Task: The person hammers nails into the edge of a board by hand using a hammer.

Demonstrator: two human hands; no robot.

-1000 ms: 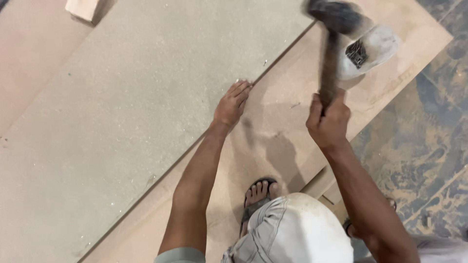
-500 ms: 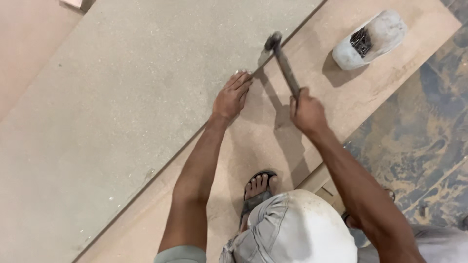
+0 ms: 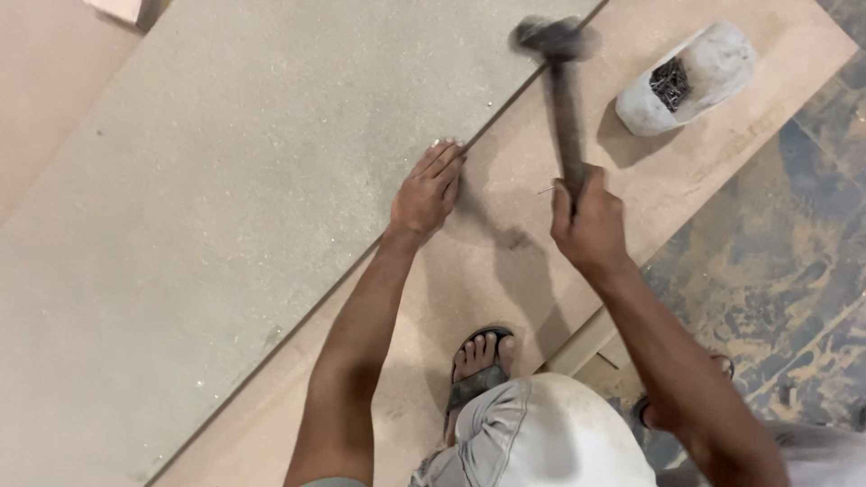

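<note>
Now right hand [image 3: 591, 225] grip is fisted on the hammer [image 3: 561, 99], head raised and blurred versus down before. Left hand [image 3: 426, 191] stays flat, fingers together, on the grey board [image 3: 253, 180] edge.

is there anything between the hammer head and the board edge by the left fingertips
Nothing visible does. The right hand holds the hammer raised, its blurred head above the edge of the grey board. The left hand lies flat at that edge, beside the swing path rather than under it. The bag of nails sits off to the right.
</note>
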